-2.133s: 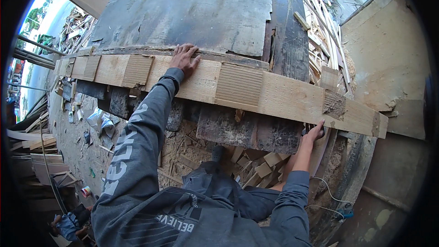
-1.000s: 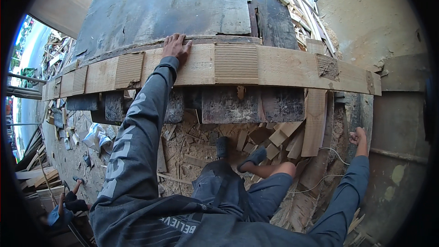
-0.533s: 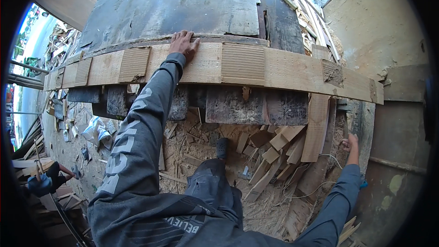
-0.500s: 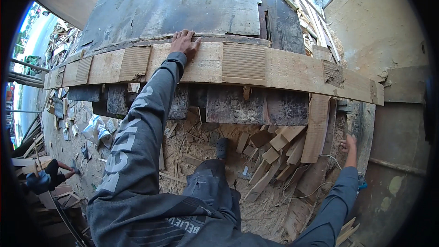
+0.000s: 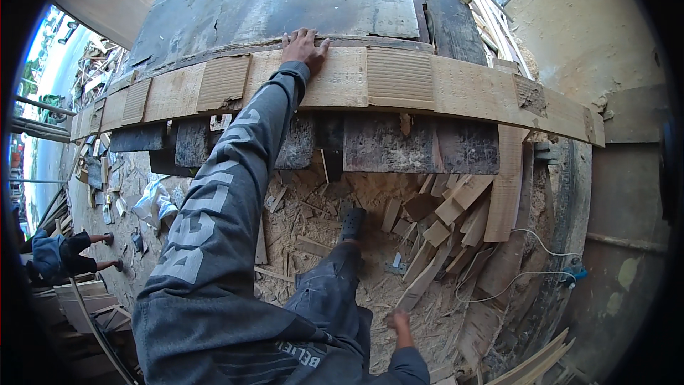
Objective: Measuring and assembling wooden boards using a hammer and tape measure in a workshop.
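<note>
A long pale wooden plank (image 5: 328,85) lies across the front of the dark worktable, with corrugated cardboard pieces (image 5: 400,78) on its face. My left hand (image 5: 306,50) rests over its far edge, fingers stretched out and lying flat. Low in the view, my right hand (image 5: 400,319) hangs over the scrap wood with its fingers curled. Just beyond it lies the end of a narrow wood strip (image 5: 429,276); whether the hand touches it, or holds anything small, I cannot make out.
A scrap wood pile (image 5: 456,210) and sawdust surround my foot. To the right, a white cord (image 5: 509,289) runs to a blue object (image 5: 574,274) beside a wall (image 5: 623,207). A white plastic bag (image 5: 153,199) lies left. Another person (image 5: 64,253) is at the far left.
My right hand has moved left and toward me, away from the upright timber at the right, to above the floor scraps. My left hand keeps its place on the plank; the whole view has shifted slightly.
</note>
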A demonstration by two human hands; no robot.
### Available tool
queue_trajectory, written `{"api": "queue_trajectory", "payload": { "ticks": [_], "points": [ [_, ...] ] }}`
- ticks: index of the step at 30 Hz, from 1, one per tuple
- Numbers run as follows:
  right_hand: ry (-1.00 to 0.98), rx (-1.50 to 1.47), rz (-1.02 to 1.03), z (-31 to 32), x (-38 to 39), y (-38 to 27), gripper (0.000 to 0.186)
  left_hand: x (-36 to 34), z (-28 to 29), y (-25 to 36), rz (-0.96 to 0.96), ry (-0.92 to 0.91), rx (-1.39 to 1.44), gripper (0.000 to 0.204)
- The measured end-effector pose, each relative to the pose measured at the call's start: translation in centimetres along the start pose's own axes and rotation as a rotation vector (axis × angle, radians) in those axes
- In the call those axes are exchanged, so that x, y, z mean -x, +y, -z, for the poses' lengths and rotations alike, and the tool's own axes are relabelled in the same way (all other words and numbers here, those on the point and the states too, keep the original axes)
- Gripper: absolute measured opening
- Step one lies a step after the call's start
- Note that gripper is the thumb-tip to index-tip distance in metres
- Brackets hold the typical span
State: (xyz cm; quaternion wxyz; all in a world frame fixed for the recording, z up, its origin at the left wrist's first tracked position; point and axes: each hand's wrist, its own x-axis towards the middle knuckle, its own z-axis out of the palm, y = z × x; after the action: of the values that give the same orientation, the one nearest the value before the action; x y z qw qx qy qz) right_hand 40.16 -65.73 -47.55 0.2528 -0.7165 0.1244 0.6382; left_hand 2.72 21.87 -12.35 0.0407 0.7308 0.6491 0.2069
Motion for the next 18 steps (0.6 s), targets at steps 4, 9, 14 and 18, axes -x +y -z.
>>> {"api": "queue_trajectory", "payload": {
  "ticks": [4, 9, 14, 18],
  "points": [
    [-0.09, 0.562, -0.298, -10.4, 5.0, 13.3, 0.042, 1.4, 2.1, -3.5, 0.033, -0.076, -0.138, 0.064],
    [0.028, 0.123, -0.24, -14.5, 10.2, 7.3, 0.043, 2.2, 3.8, -6.4, 0.064, -0.057, -0.195, 0.065],
    [0.185, -0.046, 0.125, -10.7, 2.0, -7.3, 0.046, 1.4, 3.0, -3.9, 0.013, -0.053, -0.148, 0.064],
    [0.212, -0.071, 0.352, -11.6, 1.7, -24.1, 0.038, 1.4, 3.5, -5.1, 0.008, -0.032, -0.087, 0.063]
  ]
}}
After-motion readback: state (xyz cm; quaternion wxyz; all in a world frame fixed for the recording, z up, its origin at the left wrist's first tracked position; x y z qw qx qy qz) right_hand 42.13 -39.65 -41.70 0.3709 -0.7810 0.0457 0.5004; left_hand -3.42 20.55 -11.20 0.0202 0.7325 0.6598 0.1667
